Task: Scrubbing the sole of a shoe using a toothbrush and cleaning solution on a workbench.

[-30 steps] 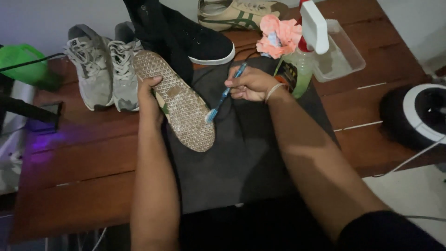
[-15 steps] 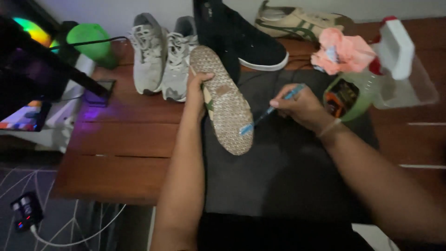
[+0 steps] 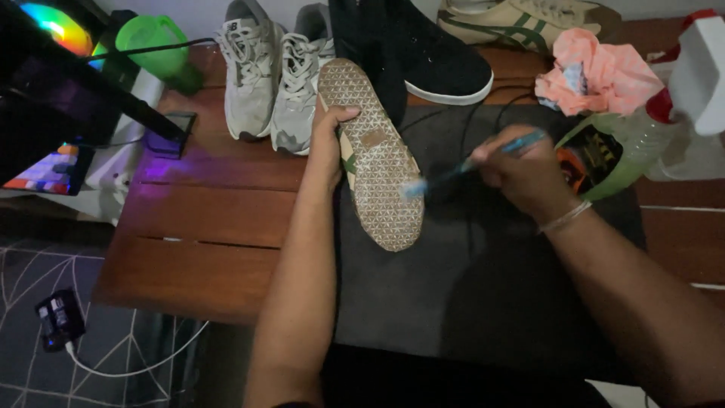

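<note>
Near edge: both forearms are reaching out over a dark mat that is lying on the wooden bench.

Left hand is holding a cream shoe sole-up above the mat, fingers wrapped round the edge near the upper part of the sole, thumb on the tread. The shoe is tilting slightly, lower end down toward the person.

Right hand is closed round a blue toothbrush, whose blurred bristle end is meeting the sole's right edge around mid-length.

Handling, as judged: the shoe is looking light and thin-soled, likely flexing under brush pressure; the patterned rubber tread is giving grip, so the side hold near the widest part seems sound. A hold closer to the brushed spot would probably be steadying it better.

Just beyond the right hand: a green spray bottle with a white trigger head, then a crumpled pink cloth.

Far side: a grey sneaker pair, a black shoe, and another cream shoe with green stripes.
</note>
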